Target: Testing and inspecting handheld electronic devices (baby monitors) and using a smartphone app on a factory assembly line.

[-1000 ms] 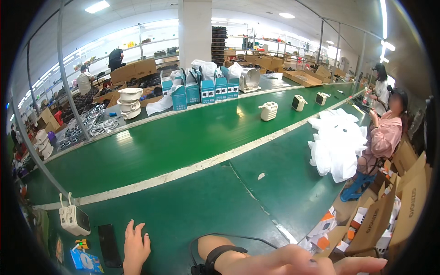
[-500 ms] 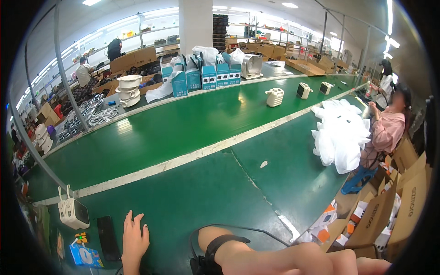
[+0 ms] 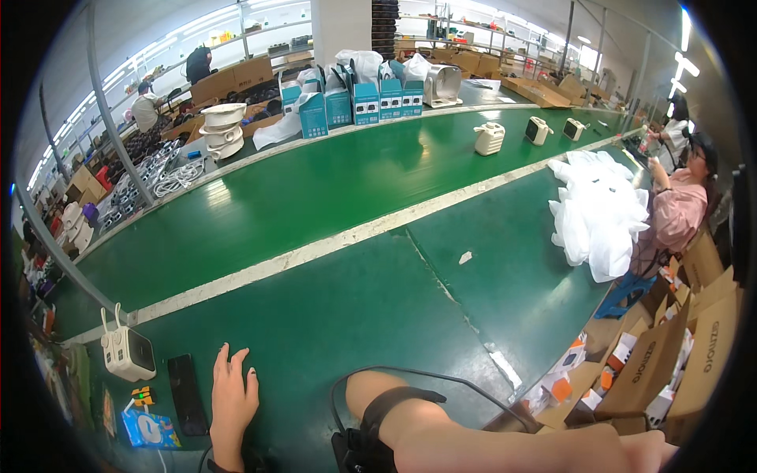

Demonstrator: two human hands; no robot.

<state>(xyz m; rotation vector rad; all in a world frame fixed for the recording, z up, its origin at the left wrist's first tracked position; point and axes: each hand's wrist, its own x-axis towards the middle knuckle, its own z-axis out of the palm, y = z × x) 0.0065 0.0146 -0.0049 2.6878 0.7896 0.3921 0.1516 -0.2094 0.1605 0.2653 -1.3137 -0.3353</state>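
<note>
Left hand (image 3: 231, 404) flat on green surface (image 3: 371, 315), grip released, just beside black phone (image 3: 188, 393). Right hand (image 3: 631, 453) low at frame edge, grip state unclear; black strap (image 3: 386, 406) around forearm.

Left hand (image 3: 231, 402) flat on green table (image 3: 371, 315) beside black phone (image 3: 187, 393); right hand probably out of view.
</note>
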